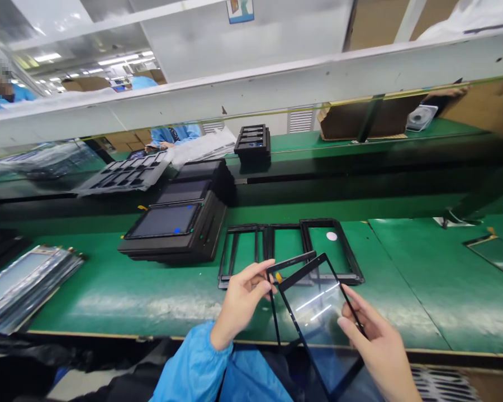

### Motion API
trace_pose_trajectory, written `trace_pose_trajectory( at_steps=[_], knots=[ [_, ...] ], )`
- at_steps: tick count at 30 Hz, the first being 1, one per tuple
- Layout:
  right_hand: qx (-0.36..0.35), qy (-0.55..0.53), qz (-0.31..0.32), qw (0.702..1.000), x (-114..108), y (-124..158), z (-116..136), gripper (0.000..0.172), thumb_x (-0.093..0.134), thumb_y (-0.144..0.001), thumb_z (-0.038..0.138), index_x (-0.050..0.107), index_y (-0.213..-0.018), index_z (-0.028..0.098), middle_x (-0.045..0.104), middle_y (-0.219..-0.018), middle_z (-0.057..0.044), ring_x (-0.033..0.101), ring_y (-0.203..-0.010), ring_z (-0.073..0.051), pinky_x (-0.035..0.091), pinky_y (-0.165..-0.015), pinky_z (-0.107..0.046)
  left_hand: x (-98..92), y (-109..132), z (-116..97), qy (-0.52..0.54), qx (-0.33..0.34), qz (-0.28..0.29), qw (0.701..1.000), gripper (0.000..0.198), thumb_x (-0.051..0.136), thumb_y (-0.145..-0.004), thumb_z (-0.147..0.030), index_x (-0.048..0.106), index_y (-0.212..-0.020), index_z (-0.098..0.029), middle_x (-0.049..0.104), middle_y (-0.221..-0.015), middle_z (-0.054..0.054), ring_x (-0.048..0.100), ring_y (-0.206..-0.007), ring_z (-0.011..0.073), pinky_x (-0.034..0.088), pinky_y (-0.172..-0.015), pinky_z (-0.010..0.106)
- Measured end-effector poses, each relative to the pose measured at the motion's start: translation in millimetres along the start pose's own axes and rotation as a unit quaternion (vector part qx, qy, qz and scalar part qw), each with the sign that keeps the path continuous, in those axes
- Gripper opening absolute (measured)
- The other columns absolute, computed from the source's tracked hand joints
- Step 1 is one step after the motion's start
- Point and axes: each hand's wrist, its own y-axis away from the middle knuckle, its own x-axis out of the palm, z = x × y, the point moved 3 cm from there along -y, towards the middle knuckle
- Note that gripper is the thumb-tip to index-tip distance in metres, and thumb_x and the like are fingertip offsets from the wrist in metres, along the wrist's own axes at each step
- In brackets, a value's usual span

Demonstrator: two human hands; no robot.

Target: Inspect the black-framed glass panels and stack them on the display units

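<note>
While no writing reads, both hands [310,318] grip the glass panel [318,312].

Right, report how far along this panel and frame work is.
Looks done: three empty black rectangular frames lie side by side on the green bench mat. In hand: the left hand and right hand hold a black-bordered glass panel above them. Left: no frame holds glass yet; a stack of film-wrapped glass panels waits at left.
</note>
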Motion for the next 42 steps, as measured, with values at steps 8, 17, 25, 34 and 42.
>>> trace_pose_trajectory(
  at_steps=[8,17,25,34,42],
  knots=[
    [0.013,-0.018,0.040,0.999,1,0,-5,0.064,0.092,-0.076,0.032,0.075,-0.137,0.022,0.073,-0.089,-0.006,0.069,-0.075,-0.020,0.050,-0.046,-0.020,8.2,6,-6,0.020,0.029,0.001,0.999,0.038,0.084,-0.081,-0.021,0.085,-0.119,-0.026,0.072,-0.085,0.003,0.073,-0.068,0.0160,0.061,-0.060,0.024],
    [0.033,-0.066,0.017,0.997,12,4,-4,0.061,0.091,-0.079,0.037,0.075,-0.137,0.028,0.068,-0.085,-0.001,0.058,-0.063,-0.016,0.048,-0.045,-0.020,12.4,9,-3,0.048,0.042,0.012,0.998,0.036,0.085,-0.083,-0.026,0.084,-0.120,-0.025,0.072,-0.085,0.004,0.074,-0.069,0.0178,0.062,-0.061,0.027],
    [0.050,-0.058,0.028,0.997,9,6,-8,0.070,0.093,-0.078,0.041,0.070,-0.142,0.025,0.066,-0.087,-0.002,0.056,-0.063,-0.015,0.049,-0.044,-0.021,20.2,14,-2,0.069,0.050,0.006,0.996,0.036,0.085,-0.083,-0.023,0.085,-0.119,-0.026,0.072,-0.085,0.004,0.074,-0.070,0.0170,0.061,-0.062,0.024],
    [0.042,-0.077,0.016,0.996,8,12,-3,0.059,0.089,-0.083,0.037,0.072,-0.139,0.029,0.068,-0.087,-0.001,0.057,-0.063,-0.014,0.049,-0.045,-0.020,25.2,14,3,0.110,0.049,0.003,0.993,0.036,0.087,-0.084,-0.024,0.085,-0.120,-0.026,0.073,-0.086,0.005,0.075,-0.070,0.0163,0.062,-0.061,0.023],
    [0.054,-0.093,-0.020,0.994,16,19,5,0.055,0.091,-0.079,0.038,0.077,-0.132,0.032,0.069,-0.086,-0.001,0.056,-0.064,-0.013,0.046,-0.045,-0.016,25.5,14,4,0.109,0.056,-0.016,0.992,0.036,0.085,-0.085,-0.021,0.084,-0.120,-0.027,0.073,-0.088,0.004,0.075,-0.072,0.0157,0.063,-0.062,0.022]
  ],
)
